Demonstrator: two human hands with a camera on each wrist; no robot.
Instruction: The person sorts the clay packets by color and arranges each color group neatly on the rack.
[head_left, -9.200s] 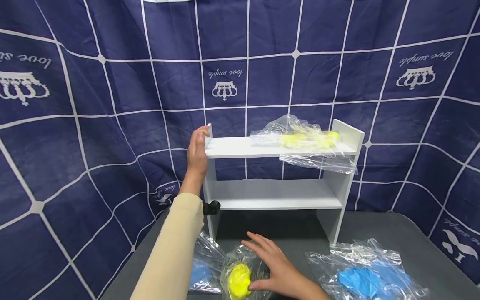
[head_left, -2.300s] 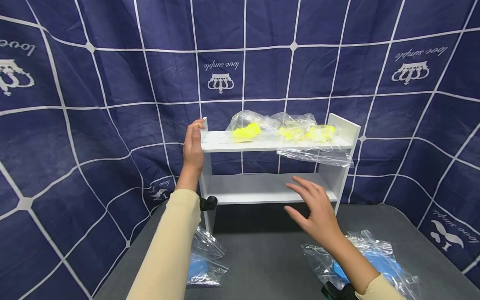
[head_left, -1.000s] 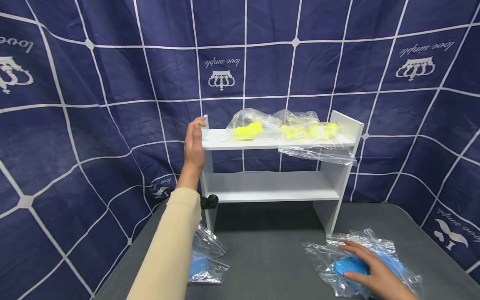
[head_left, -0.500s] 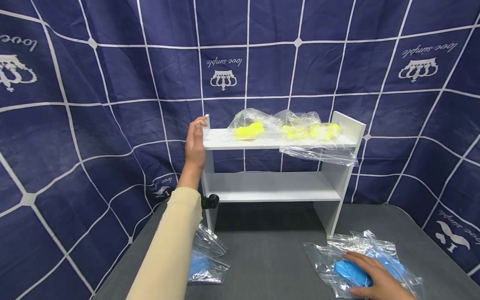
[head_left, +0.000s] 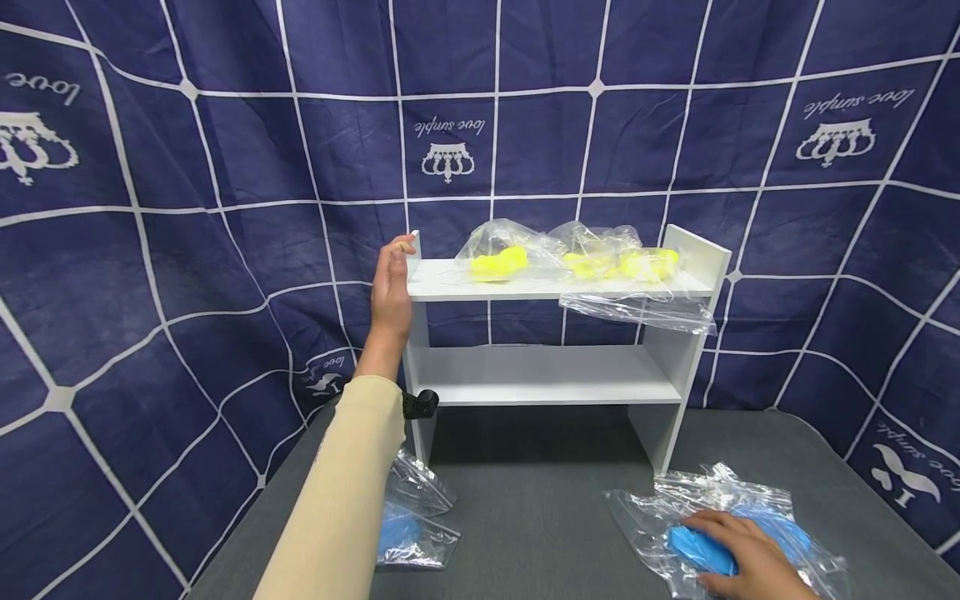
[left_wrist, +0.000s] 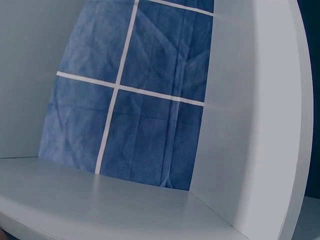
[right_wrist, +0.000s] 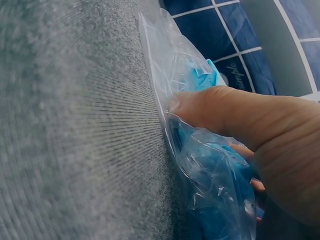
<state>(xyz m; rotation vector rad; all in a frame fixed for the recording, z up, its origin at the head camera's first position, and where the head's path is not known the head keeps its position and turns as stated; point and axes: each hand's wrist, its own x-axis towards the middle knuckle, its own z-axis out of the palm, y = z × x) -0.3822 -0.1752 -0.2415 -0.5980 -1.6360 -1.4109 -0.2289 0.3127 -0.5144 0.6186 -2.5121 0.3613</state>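
Observation:
My left hand point(head_left: 391, 296) grips the upright left side panel of a white two-tier shelf point(head_left: 525, 290), fingers over its top edge. In the left wrist view only the shelf's boards point(left_wrist: 277, 115) show. At the lower right, my right hand point(head_left: 750, 557) holds a clear zip bag with a blue lump point(head_left: 701, 550), which lies on the table. The right wrist view shows the thumb point(right_wrist: 220, 107) on the near side of the crinkled bag point(right_wrist: 210, 165), with fingers partly hidden behind it. Another blue-filled bag point(head_left: 783, 532) lies beside it.
Clear bags with yellow lumps point(head_left: 498, 263) sit along the shelf's top board; one bag's zip strip point(head_left: 637, 310) hangs over the front edge. More bags, one with blue inside point(head_left: 397, 533), lie left on the dark grey table point(head_left: 525, 517). A blue checked cloth point(head_left: 540, 150) hangs behind.
A yellow-filled bag went from the table to the top board's left part. My right hand then moved down to the blue-filled bag and closed its fingers on it. My left hand stayed on the shelf.

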